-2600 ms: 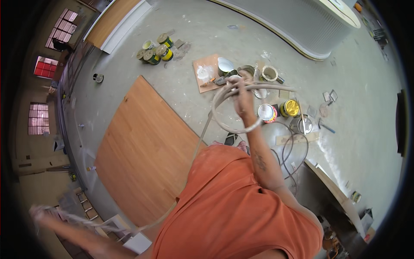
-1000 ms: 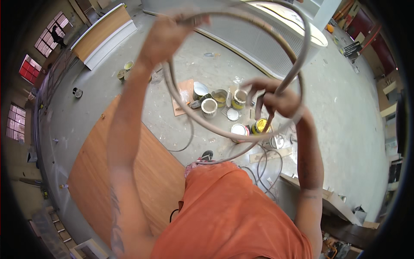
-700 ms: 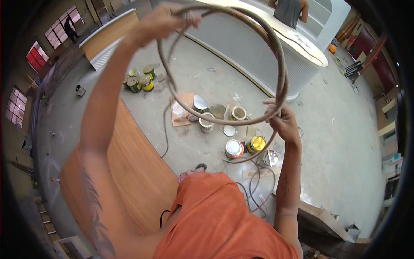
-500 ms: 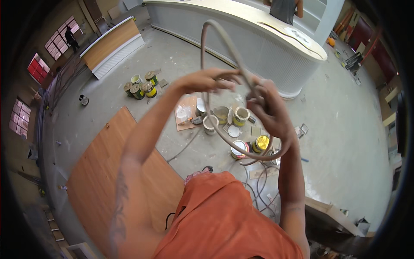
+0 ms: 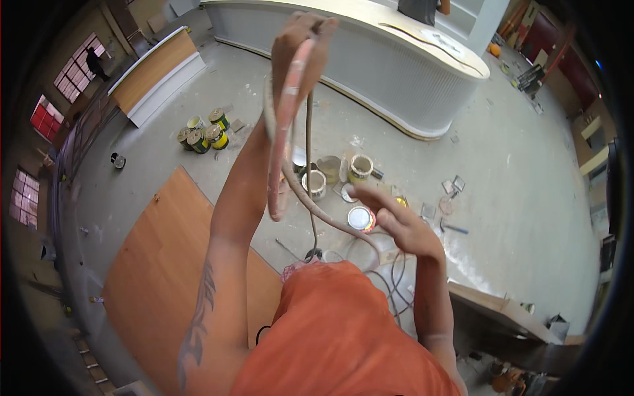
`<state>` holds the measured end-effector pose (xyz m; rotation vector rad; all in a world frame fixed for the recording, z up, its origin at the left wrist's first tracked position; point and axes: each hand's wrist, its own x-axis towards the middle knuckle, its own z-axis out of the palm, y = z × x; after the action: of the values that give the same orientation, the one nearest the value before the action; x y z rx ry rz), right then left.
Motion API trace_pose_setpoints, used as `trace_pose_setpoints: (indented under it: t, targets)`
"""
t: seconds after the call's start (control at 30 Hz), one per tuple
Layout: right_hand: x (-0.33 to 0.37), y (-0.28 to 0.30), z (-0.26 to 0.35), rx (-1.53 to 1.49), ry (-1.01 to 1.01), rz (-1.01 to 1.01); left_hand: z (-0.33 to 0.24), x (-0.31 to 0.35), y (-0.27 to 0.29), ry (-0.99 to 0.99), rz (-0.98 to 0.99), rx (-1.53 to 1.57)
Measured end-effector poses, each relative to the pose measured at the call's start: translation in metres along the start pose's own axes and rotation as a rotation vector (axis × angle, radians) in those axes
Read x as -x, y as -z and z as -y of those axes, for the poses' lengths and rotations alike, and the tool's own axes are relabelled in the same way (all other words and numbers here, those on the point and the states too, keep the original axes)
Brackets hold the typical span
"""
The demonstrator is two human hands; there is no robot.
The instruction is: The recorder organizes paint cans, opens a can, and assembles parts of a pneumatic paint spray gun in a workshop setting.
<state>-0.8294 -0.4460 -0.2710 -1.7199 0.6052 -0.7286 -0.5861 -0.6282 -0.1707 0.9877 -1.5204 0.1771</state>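
Observation:
Raised high in front of me, my left hand [image 5: 290,49] is closed around a thick flexible hose [image 5: 282,145], dusty pinkish-red on one stretch and grey-brown elsewhere. The hose hangs from the fist in narrow loops beside my left forearm. One strand drops straight down toward my feet, and another curves off to the lower right. Lower and to the right, my right hand [image 5: 403,224] has its fingers stretched out with nothing in them, slightly blurred, apart from the hose. Thinner-looking coils [image 5: 396,290] lie on the floor below it.
Open buckets [image 5: 361,168] and a white-lidded can [image 5: 361,218] stand ahead of my feet. More paint cans [image 5: 198,140] cluster farther left. A large wooden panel [image 5: 178,264] lies left. A hammer [image 5: 454,228] rests right. A curved counter [image 5: 356,66] runs across the back, with a person behind it.
My left hand has risen and closed on the hose. My right hand has let go of it and moved down. The wide loop now hangs narrower from the left hand.

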Motion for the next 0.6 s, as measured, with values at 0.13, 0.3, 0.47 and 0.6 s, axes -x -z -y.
trace_pose_setpoints:
  t: [0.13,0.3,0.47,0.6]
  targets:
    - [-0.069,-0.025,0.075,-0.511,0.199,-0.145,-0.066,0.015,-0.014,-0.385,0.361,-0.193]
    - [-0.079,0.039,0.069,-1.401,0.405,0.083,-0.022,0.073,0.004,-0.248,0.580,0.604]
    - [-0.093,0.067,0.108,-1.158,0.818,0.450,0.057,0.260,0.065,1.275,1.388,1.036]
    - [-0.124,0.040,0.153,-1.038,0.737,-0.091,0.027,0.342,0.078,0.803,1.430,1.221]
